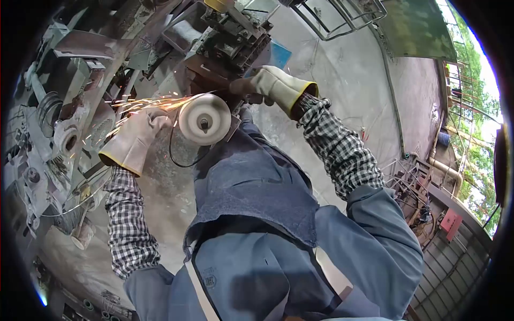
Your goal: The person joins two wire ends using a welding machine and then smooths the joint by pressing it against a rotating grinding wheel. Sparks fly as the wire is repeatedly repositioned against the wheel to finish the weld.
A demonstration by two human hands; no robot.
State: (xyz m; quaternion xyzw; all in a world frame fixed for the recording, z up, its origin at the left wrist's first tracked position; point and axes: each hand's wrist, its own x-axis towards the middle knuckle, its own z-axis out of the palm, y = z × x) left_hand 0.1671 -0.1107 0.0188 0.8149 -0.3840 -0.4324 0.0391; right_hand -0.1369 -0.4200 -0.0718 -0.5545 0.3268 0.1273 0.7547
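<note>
A pale round grinding wheel (191,122) with a central spindle nut faces me, and orange sparks stream left from its upper edge. My left hand (136,135), in a pale work glove, is just left of the wheel with its fingers curled; sparks pass over it. What it grips, if anything, I cannot make out. My right hand (274,90), gloved with a yellow cuff edge, reaches in from the right above the wheel. Its darkened fingers are closed near the dark machine body (206,75); whatever lies in them is hidden.
Metal scrap and machine parts (67,136) crowd the left side. A thin black cable (172,150) loops below the wheel. My blue apron (251,187) hangs close to the wheel. A metal frame (342,21) stands at the top, and a red box (450,223) lies at the right.
</note>
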